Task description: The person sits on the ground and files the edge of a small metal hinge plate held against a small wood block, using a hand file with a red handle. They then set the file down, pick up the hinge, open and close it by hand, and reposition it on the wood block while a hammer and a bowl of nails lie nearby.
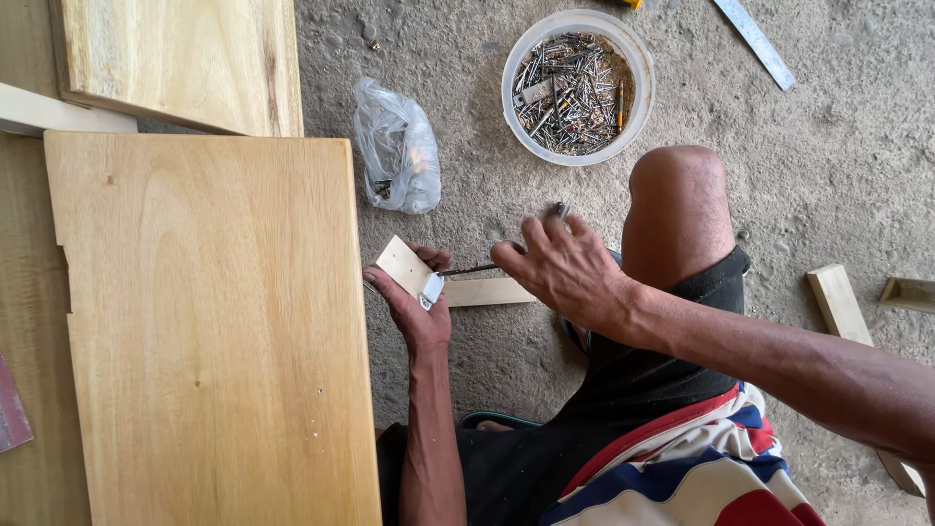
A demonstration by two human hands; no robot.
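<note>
While the person crouches on the concrete floor (838, 166), the large wooden panel (209, 321) serves as the reference point, lying flat and filling the near side of the view. Just beyond the panel's edge, the left hand (414, 307) is closed around a small wooden block (403, 263) that carries a metal hinge (431, 289). Beside it, farther from the panel, the right hand (565, 268) is curled shut on a thin dark tool (472, 269), whose tip meets the hinge. A short wooden strip (492, 291) lies on the floor under both hands. Farther from the panel's top corner sits a crumpled clear plastic bag (397, 146). Beyond that, well apart from the panel, stands a round white tub (638, 97) full of nails. A metal ruler (755, 41) lies farthest off.
</note>
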